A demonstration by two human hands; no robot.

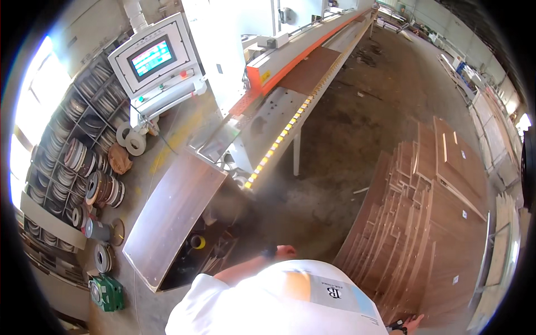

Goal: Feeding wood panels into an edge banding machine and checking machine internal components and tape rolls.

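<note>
My left hand [287,252] hangs in front of my body over the floor, its fingers curled in and nothing visible in them. A dark band circles that wrist. At the lower right, my right hand [413,323] has its fingers stretched out at the edge of a tall stack of brown wood panels [413,245]; whether it presses on them I cannot tell. Several panels in the stack are of uneven size, with small white labels on top. Nearest my left arm stands a brown-topped cabinet [173,215], its open side holding a yellow tape roll [197,242] and loose items.
Ahead runs a long edge-banding machine [312,50] with an orange guard and roller rail [279,139]; a brown panel [312,70] lies on it. A control screen [151,57] stands left. Racks of banding rolls [78,123] line the left wall; a green box [106,293] sits below.
</note>
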